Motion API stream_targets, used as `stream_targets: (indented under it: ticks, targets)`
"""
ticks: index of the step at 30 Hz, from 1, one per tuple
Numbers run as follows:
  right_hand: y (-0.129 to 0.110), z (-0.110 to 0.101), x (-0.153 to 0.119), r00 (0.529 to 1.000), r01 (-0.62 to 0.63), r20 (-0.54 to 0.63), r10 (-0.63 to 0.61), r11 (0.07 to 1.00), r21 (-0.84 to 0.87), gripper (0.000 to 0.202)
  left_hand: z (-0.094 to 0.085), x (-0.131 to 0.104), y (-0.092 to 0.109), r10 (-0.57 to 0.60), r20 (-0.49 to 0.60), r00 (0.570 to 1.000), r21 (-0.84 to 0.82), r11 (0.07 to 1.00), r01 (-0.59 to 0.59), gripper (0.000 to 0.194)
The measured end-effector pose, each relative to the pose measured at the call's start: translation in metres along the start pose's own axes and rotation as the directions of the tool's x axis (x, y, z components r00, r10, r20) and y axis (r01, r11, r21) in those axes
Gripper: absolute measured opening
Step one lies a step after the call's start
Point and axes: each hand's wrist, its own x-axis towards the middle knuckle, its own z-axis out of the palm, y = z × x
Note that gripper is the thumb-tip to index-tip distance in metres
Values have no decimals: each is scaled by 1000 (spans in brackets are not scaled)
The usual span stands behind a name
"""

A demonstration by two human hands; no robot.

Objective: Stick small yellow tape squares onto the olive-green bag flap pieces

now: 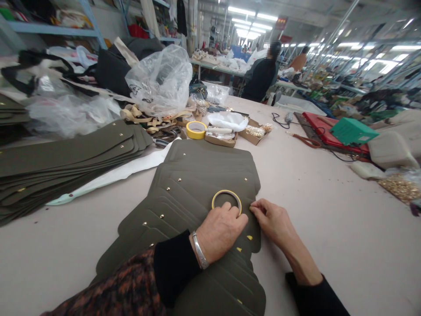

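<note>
My left hand [219,232] is closed around the lower rim of a roll of yellow tape [226,192], over a fanned stack of dark olive panels [210,162]. The panels carry small gold-coloured studs. Thumb and forefinger of my right hand [274,221] pinch together at the right edge of an upper panel; a yellowish speck shows at the fingertips, too small to name. Below it, small yellow bits [249,237] stick to the panels near their right edges.
Left lies another pile of olive panels [66,153] beside a white strip [128,169]. Behind stand a larger yellow tape roll [196,130], a small box of gold-coloured parts [256,131] and plastic bags [164,79]. A green box [353,131] sits right; a person [263,74] sits farther back.
</note>
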Motion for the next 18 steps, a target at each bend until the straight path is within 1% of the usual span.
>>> stream_targets:
  ticks: [1,3,4,6,8,9,10,11,12,15,16,18]
  targets:
    - [2,-1,0,1000,7,-5,-7,1000,-21,20,0,0,0,-3,-1,1000,8,1000,3,10]
    - [7,-4,-3,997,33,-71,-35,999,-25,26,0,-1,-1,-10,-3,1000,23,1000,10,10]
    - [9,-6,-5,990,72,-117,-74,997,-21,26,-1,-2,-2,-12,-6,1000,27,1000,12,10]
    - [12,-8,-9,959,227,-166,-230,973,-35,19,-1,-2,-3,-7,-14,1000,29,1000,8,10]
    - [12,-8,-13,903,401,-132,-410,912,-88,17,-2,-3,-4,1,-20,1000,30,1000,-1,11]
    - [11,-8,-13,878,456,-101,-468,881,-124,19,-2,-3,-4,5,-19,1000,33,999,-5,12]
    - [9,-6,-13,866,480,-70,-495,862,-160,20,-2,-3,-4,10,-17,1000,35,999,-9,12]
    - [6,-5,-12,869,476,-46,-492,858,-195,21,-2,-3,-5,15,-15,1000,38,999,-14,11]
    - [3,-4,-10,885,447,-29,-464,866,-223,21,-3,-3,-5,20,-14,1000,38,999,-19,11]
    - [-6,-2,-2,956,289,18,-294,924,-251,21,-5,-2,-7,15,-28,1000,7,1000,-14,10]
    - [-8,-2,0,972,232,33,-232,940,-251,20,-6,-2,-9,8,-37,999,-22,1000,-9,11]
    - [-13,-3,3,989,148,49,-141,960,-237,20,-8,-1,-11,2,-58,998,-97,995,-7,11]
